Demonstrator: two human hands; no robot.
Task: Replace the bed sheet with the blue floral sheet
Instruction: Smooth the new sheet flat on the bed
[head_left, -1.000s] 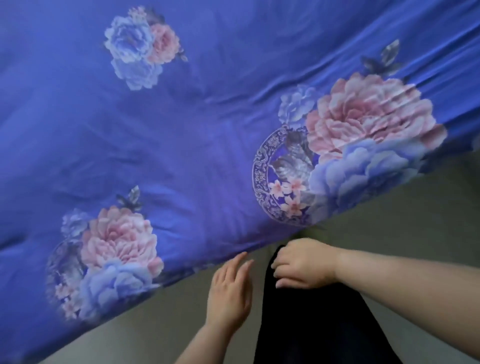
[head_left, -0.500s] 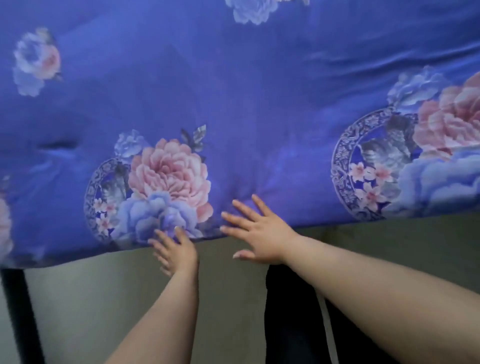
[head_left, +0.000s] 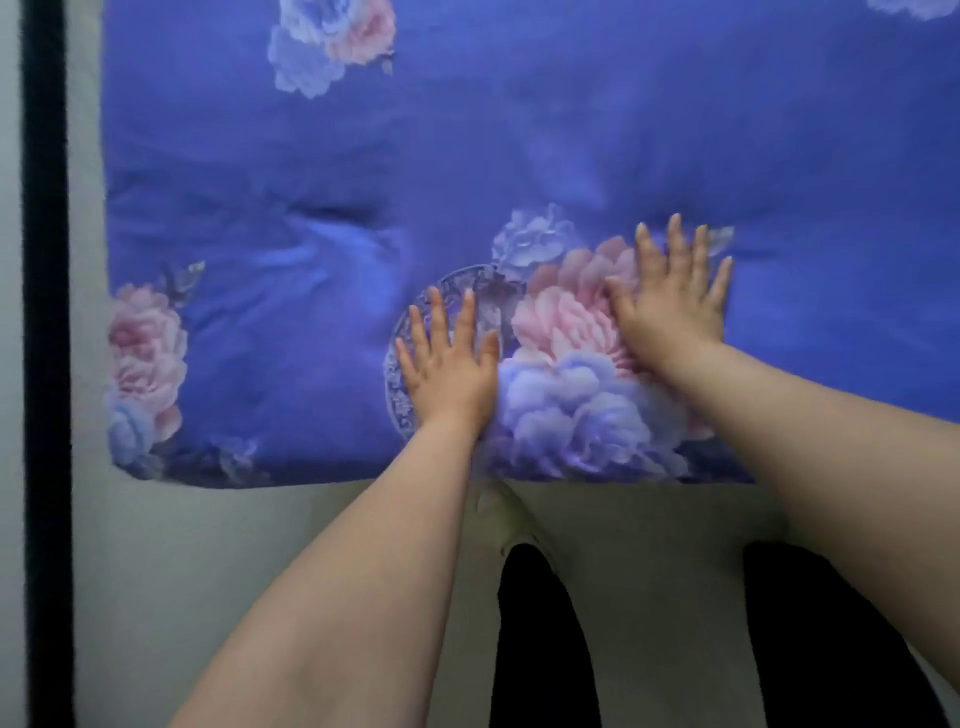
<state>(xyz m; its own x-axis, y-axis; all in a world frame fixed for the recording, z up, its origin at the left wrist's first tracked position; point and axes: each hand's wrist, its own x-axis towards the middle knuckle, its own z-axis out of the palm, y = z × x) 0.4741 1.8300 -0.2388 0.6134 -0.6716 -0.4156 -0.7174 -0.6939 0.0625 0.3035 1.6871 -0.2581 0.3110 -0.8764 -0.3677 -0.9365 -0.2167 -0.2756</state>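
Both hands are now lying flat on the blue floral sheet (head_left: 519, 130), where half a second ago they were only reaching its near edge from below. The left hand (head_left: 447, 374) is pressing palm-down on the ringed flower print, fingers straight and slightly spread. The right hand (head_left: 675, 301) is resting farther in and to the right, fingers fanned wide over the pink bloom (head_left: 566, 312). Neither is pinching or gripping any cloth. The sheet is covering the bed right to its near edge and its left corner, beside the dark bed frame (head_left: 44, 364). Shallow dimples and creases are showing left of the hands, around (head_left: 332, 218). Judging by this, the sheet is already in place and the person is smoothing it; what is probably remaining is flattening those creases and tidying the corner.
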